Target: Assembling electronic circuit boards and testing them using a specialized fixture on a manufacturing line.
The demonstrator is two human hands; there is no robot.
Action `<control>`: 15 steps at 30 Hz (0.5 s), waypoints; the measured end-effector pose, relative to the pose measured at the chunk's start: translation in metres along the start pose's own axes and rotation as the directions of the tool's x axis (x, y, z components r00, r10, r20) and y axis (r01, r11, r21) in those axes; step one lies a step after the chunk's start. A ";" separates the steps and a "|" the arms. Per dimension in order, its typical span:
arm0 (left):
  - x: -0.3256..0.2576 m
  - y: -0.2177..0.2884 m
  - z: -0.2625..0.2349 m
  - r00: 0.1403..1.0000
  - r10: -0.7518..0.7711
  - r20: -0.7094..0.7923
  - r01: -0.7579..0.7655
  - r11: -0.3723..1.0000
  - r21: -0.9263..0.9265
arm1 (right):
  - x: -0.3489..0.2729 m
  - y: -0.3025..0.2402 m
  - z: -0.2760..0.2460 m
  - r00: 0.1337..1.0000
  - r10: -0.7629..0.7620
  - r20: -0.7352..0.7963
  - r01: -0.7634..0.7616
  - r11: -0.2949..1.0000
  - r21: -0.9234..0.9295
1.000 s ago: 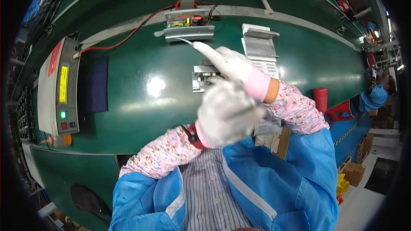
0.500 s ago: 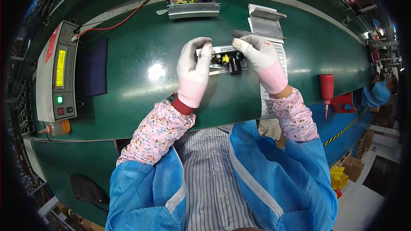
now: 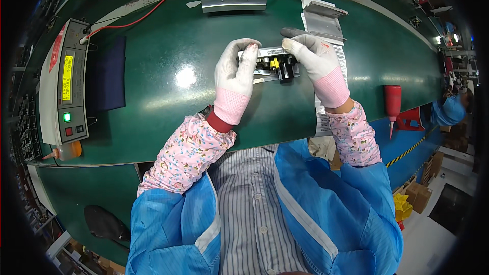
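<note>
Between my hands is a power supply unit [image 3: 286,73], a metal frame with a label strip along its far edge. Black and yellow electronic parts show inside it. My left hand [image 3: 235,75], in a white glove with a pink cuff, grips its left end with thumb and fingers. At the other end, the thumb and fingers of my gloved right hand [image 3: 317,63] close on the far right corner. Both gloves hide the ends of the unit.
A tester [image 3: 55,117] with a lit yellow display stands left, beside a dark blue cloth [image 3: 106,79]. A similar unit [image 3: 233,3] sits at the back. Right of my hands are a bent metal cover [image 3: 322,22] and printed sheets [image 3: 341,66]. Further right is a red squeeze bottle [image 3: 392,98].
The view has shifted slightly, so the bench's far items sit higher in it. Both hands keep hold of the power supply unit, with little visible change in their grip.
</note>
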State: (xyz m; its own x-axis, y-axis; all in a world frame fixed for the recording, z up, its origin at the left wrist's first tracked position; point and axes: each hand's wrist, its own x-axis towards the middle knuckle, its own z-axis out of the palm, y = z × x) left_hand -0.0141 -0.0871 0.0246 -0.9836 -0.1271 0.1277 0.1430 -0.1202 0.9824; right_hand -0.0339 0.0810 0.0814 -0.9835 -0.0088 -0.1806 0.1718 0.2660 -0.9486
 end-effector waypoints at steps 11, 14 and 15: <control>0.001 -0.004 -0.001 0.998 -0.065 0.015 0.065 0.998 0.012 | -0.002 -0.001 -0.001 0.997 -0.072 -0.029 0.064 0.974 -0.218; 0.001 -0.004 0.000 0.998 -0.066 0.012 0.066 0.998 -0.014 | -0.008 0.008 -0.006 0.952 -0.275 -0.136 0.214 0.913 -0.349; 0.001 -0.004 0.000 0.998 -0.067 0.012 0.067 0.997 -0.026 | -0.010 0.012 -0.008 0.910 -0.375 -0.178 0.276 0.866 -0.416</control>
State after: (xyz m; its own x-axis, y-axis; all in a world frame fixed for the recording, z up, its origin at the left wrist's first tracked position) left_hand -0.0154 -0.0864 0.0207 -0.9922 -0.1072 0.0631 0.0792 -0.1536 0.9850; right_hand -0.0228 0.0915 0.0740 -0.9692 0.0633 0.2379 -0.1463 0.6289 -0.7636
